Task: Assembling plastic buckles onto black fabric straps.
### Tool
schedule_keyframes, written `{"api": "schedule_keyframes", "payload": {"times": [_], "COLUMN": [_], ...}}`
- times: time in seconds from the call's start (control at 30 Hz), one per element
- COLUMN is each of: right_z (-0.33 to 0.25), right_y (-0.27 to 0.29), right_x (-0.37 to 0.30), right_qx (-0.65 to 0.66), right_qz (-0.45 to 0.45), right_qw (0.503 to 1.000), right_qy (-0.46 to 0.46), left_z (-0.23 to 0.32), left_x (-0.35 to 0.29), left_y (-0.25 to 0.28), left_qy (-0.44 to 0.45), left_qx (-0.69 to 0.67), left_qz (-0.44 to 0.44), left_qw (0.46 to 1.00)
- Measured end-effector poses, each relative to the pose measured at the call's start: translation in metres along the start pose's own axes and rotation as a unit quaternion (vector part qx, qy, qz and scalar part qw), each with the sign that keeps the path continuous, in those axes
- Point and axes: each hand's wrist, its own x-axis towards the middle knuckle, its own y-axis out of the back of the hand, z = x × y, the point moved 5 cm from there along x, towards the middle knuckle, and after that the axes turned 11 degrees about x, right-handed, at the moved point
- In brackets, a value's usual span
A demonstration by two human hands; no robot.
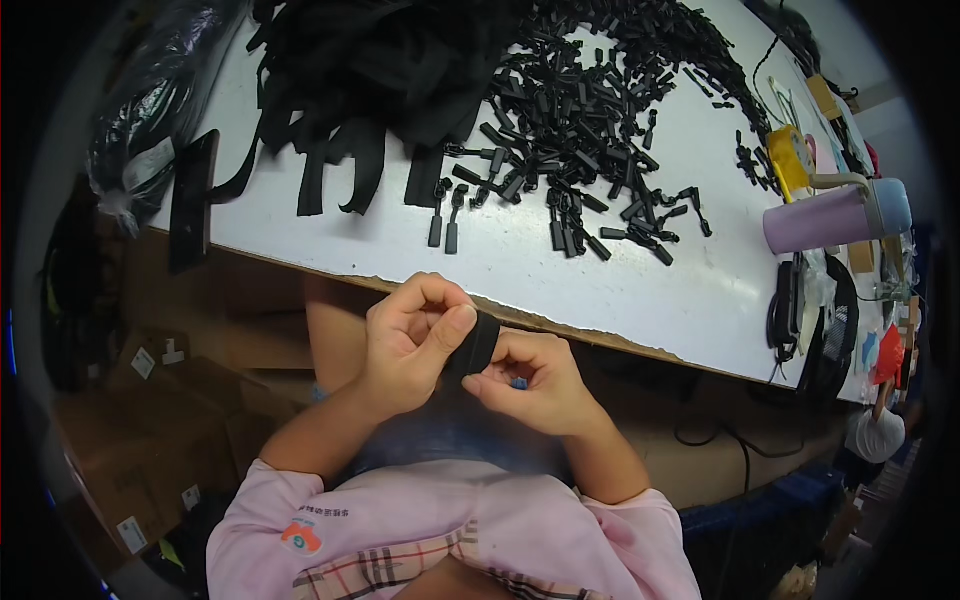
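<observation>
In front of my body, just off the table's near edge, I hold a short black zipper strip (pixel 482 343) with a line running down its middle. My left hand (pixel 405 345) pinches its upper left part between thumb and curled fingers. Lower down on the right side, my right hand (pixel 535 375) grips it with thumb and fingertips. Whether a slider is on the strip I cannot tell. Beyond my hands, two black zipper sliders with long pulls (pixel 451 225) lie side by side, apart from a large heap of similar sliders (pixel 570 130).
A pile of black strips (pixel 370 60) covers the far left of the white table (pixel 330 245), some ends hanging forward. A clear plastic bag (pixel 150 120) lies at the left. On the right are a lilac bottle (pixel 815 222) and a yellow object (pixel 790 155). Cardboard boxes (pixel 150 450) stand below left.
</observation>
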Motion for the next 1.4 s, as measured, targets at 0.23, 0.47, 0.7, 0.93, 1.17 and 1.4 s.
{"api": "schedule_keyframes", "payload": {"times": [0.23, 0.47, 0.7, 0.93, 1.17, 1.4], "right_z": [-0.003, -0.012, -0.028, -0.041, -0.044, -0.044], "right_y": [0.003, 0.013, 0.029, 0.016, 0.014, 0.007], "right_x": [-0.001, -0.002, -0.002, -0.004, -0.007, -0.009], "right_qx": [0.061, 0.128, 0.161, -0.144, -0.2, -0.25], "right_qz": [0.067, 0.108, 0.159, 0.13, 0.141, 0.173], "right_qw": [0.996, 0.984, 0.965, 0.958, 0.942, 0.912], "right_qy": [0.027, 0.061, 0.131, 0.21, 0.232, 0.275], "left_z": [-0.003, -0.004, -0.006, -0.008, -0.005, -0.011], "left_x": [-0.005, -0.014, -0.009, -0.003, -0.007, -0.007], "left_y": [0.001, -0.002, -0.006, -0.011, -0.01, -0.019], "left_qy": [-0.014, -0.079, -0.007, 0.014, -0.003, 0.095], "left_qx": [0.091, 0.314, 0.308, 0.215, 0.215, 0.017], "left_qz": [0.017, -0.027, -0.09, -0.065, -0.017, -0.028], "left_qw": [0.996, 0.946, 0.947, 0.974, 0.976, 0.995]}}
